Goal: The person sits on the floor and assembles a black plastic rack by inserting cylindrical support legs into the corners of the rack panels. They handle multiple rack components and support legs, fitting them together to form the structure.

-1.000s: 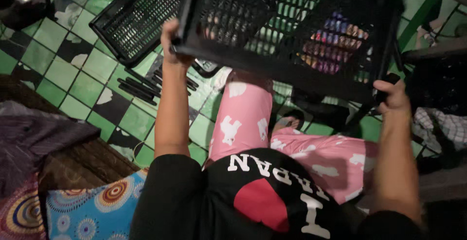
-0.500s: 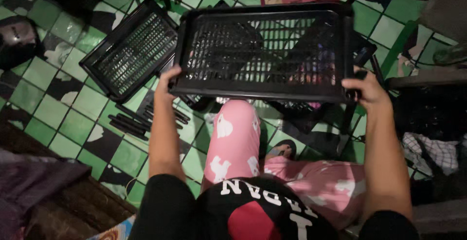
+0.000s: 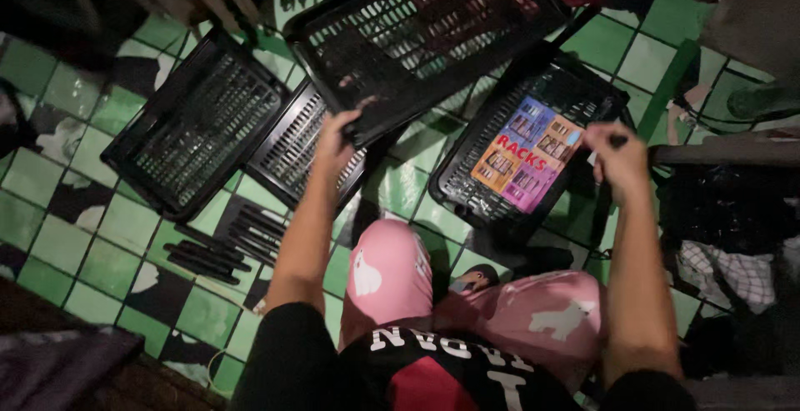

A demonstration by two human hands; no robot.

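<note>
My left hand [image 3: 337, 132] is closed on the near edge of a big black tray [image 3: 425, 36], which tilts up over the green and white floor tiles [image 3: 100, 236]. My right hand [image 3: 617, 157] is curled tight around the corner of another black tray [image 3: 467, 182], one that lies on the floor with a colourful card [image 3: 525, 152] inside. Two more black trays [image 3: 196, 123] rest to the left, and thin black sticks [image 3: 212, 253] lie near my pink-trousered knee [image 3: 387, 265].

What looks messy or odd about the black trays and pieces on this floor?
The left hand holds one black tray tilted above the others. Trays lie askew and overlapping on the green tiled floor, black rods lie loose, and one tray holds a colourful card.
</note>
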